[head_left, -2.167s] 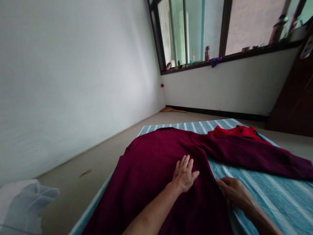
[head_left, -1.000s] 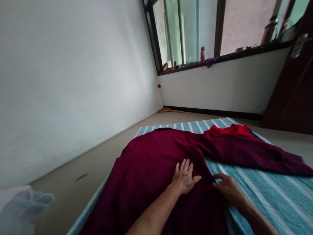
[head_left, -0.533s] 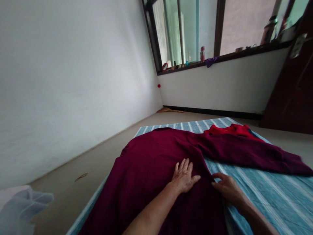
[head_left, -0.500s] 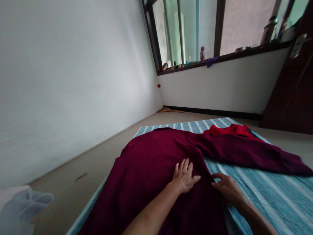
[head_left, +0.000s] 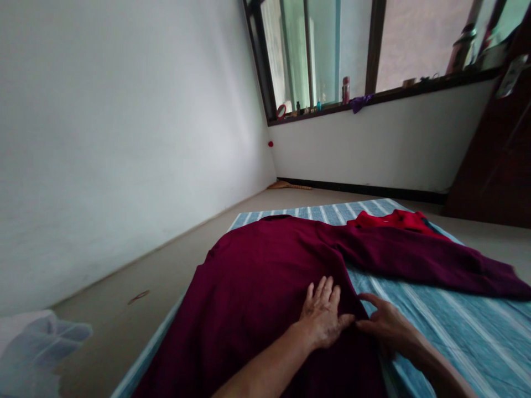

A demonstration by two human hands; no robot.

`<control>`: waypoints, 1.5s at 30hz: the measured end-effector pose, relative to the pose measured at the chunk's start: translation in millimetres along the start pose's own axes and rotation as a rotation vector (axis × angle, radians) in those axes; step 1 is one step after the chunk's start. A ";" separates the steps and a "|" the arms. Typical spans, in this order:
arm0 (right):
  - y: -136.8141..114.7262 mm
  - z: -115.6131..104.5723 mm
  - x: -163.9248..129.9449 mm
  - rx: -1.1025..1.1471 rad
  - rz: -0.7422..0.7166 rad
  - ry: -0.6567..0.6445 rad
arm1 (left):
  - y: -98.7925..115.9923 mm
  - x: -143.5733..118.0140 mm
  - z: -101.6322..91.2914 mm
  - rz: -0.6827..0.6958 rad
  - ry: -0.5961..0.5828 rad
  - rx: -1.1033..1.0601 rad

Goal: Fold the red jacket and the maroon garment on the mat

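Observation:
A dark maroon long-sleeved top [head_left: 265, 276] lies spread out, with one sleeve stretched to the right. My left hand [head_left: 326, 312] rests flat on its body near the right side edge, fingers extended and thumb out to the side. Just to the right, my right hand [head_left: 388, 326] is at that side edge. Its thumb lies over the cloth and its index finger reaches along the edge, while the other fingers are curled and partly hidden. The thumbs of both hands are close together.
Beneath the top is a blue-and-white striped sheet [head_left: 448, 326]. A red garment [head_left: 398, 220] lies behind the sleeve. Whitish translucent material [head_left: 37, 348] is at lower left. A broom [head_left: 286, 186] lies by the far wall, and a dark door [head_left: 493, 160] stands at right.
My left hand has slid right and slightly toward me over the cloth, closer to my right hand. The right thumb has shifted a little, widening its gap from the index finger.

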State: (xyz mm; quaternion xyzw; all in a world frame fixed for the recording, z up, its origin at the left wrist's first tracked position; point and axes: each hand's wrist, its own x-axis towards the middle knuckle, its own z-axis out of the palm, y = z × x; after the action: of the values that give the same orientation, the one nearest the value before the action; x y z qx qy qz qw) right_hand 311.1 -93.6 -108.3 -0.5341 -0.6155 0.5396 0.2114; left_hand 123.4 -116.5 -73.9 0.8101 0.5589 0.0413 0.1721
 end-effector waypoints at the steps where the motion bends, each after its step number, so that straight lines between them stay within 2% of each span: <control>1: -0.3 -0.6 -1.3 -0.003 0.005 -0.032 | 1.5 -2.8 2.3 0.015 -0.005 -0.004; 7: 0.6 -0.9 -5.5 0.086 -0.026 -0.099 | 4.5 -10.9 12.5 0.050 0.014 0.019; 13: 0.6 3.0 -8.2 0.185 -0.034 -0.041 | 9.5 -19.4 15.2 0.061 0.074 0.011; 18: -1.9 0.4 -7.4 0.145 -0.001 -0.120 | 15.1 -28.9 19.2 0.050 0.059 -0.040; 27: -4.1 0.9 -15.9 0.077 0.024 -0.275 | 27.4 -35.0 7.3 0.020 0.062 -0.054; 34: -1.3 -1.3 -16.0 0.088 0.021 -0.296 | 37.6 -50.0 10.1 -0.027 0.048 -0.110; 40: -6.8 -2.2 -19.9 0.111 0.025 -0.283 | 40.2 -55.3 7.3 -0.025 0.046 -0.118; 45: -2.5 -3.5 -17.1 0.102 0.017 -0.331 | 41.5 -63.3 11.7 0.019 0.026 -0.150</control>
State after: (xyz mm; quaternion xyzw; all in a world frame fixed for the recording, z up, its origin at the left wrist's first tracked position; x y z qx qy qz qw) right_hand 318.8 -106.9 -99.5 -0.4319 -0.6091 0.6525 0.1294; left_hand 139.9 -190.6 -63.4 0.7995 0.5489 0.0951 0.2245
